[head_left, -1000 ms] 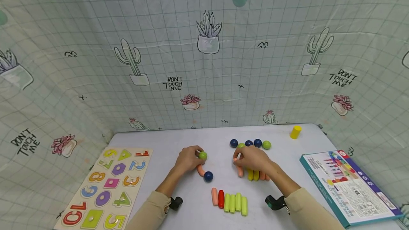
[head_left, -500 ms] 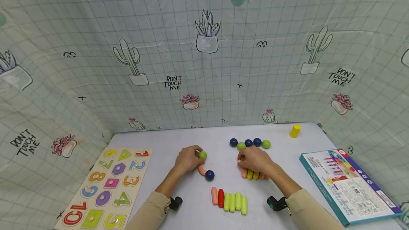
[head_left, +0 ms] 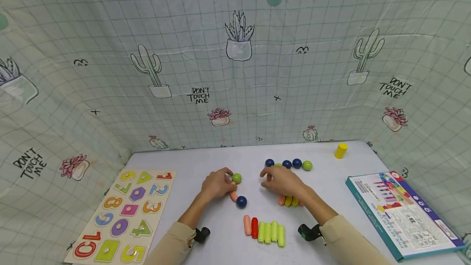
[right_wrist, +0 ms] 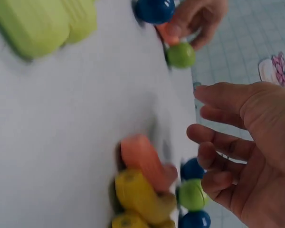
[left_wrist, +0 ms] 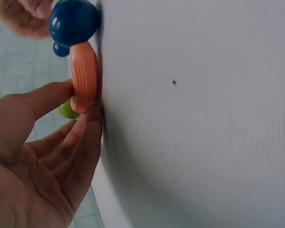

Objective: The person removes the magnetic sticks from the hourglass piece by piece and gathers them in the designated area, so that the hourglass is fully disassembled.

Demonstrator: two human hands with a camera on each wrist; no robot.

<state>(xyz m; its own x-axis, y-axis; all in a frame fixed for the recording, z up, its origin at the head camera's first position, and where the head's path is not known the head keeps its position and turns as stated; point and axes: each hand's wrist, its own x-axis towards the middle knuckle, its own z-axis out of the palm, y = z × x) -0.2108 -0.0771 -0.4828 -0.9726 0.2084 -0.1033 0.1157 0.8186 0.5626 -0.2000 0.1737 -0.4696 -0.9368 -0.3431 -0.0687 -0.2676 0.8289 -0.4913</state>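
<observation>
My left hand (head_left: 216, 184) pinches a curved orange piece (left_wrist: 84, 71) between thumb and fingers, low over the white table. A dark blue ball (head_left: 241, 202) sits at the piece's near end. By the far end is a green ball (head_left: 236, 178), close to the fingertips. My right hand (head_left: 282, 180) hovers to the right with fingers spread and loosely bent, holding nothing. Below it lies a row of curved pieces, orange (right_wrist: 142, 156) and yellow (right_wrist: 140, 194), partly hidden by the hand in the head view.
Several blue and green balls (head_left: 297, 163) line up behind the right hand. A yellow cylinder (head_left: 340, 151) stands at the back right. Orange, red and light green sticks (head_left: 268, 233) lie in front. A number puzzle board (head_left: 121, 216) is left, a flat box (head_left: 404, 216) right.
My right hand set a curved orange piece beside the yellow ones, let go and moved left. The left hand's fingers shifted from the green ball onto its orange piece.
</observation>
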